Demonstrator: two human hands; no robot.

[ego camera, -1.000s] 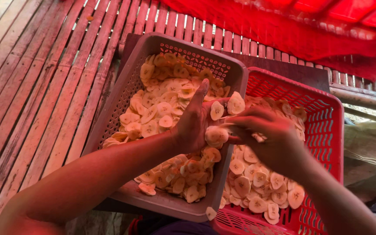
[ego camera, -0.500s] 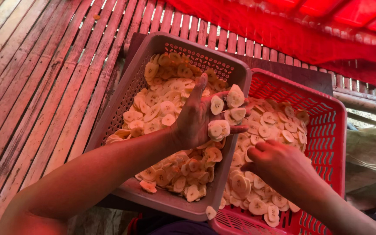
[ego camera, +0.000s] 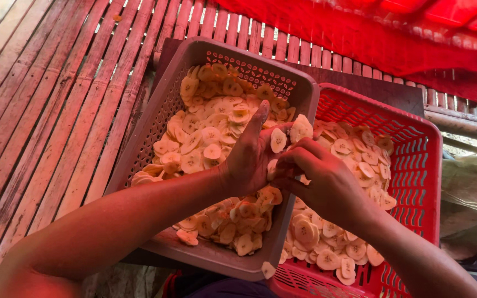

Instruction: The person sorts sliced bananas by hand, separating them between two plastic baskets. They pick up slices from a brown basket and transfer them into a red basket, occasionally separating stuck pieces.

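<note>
Right hand [ego camera: 327, 185] rejoined left hand [ego camera: 252, 157], thin slices [ego camera: 278, 140].

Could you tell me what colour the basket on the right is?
Red basket, seen in the head view.

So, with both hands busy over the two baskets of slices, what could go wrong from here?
1. The left hand holds a stack of slices above the rim between the baskets; a loose one might drop on the wrong side.
2. One slice already hangs at the grey basket corner and may fall out.
3. The grey basket seems to lean on the red basket, so a push might shift it.
</note>
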